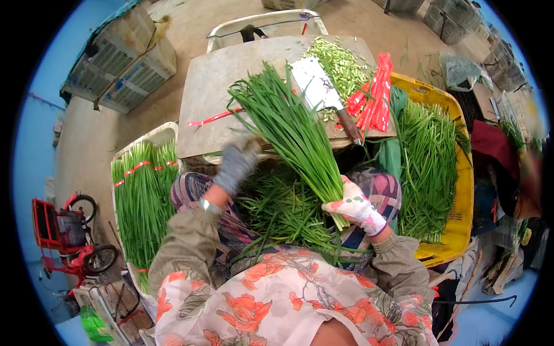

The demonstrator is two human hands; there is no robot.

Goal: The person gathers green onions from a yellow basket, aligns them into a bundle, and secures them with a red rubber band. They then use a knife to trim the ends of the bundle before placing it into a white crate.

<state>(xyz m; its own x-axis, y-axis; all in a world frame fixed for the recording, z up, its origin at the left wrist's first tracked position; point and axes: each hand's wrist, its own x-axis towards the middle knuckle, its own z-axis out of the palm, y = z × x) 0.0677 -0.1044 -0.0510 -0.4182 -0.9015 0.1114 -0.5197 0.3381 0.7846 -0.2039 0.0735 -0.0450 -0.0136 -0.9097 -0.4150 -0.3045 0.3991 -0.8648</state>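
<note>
My right hand, in a white and pink glove, grips a bundle of garlic chives near its pale stem ends. The leaves slant up and left, their tips over the wooden board. My left hand, in a grey glove, is blurred at the board's near edge, left of the bundle; its fingers are unclear. A red tie strip lies on the board, one end near the leaves. Beyond the bundle rests a cleaver, beside cut stem pieces and a sheaf of red strips.
Loose leaves fill the space between my knees. At left stands a white crate of tied chive bundles. A yellow crate at right holds loose chives. Behind the board is another white crate. A red tricycle stands far left.
</note>
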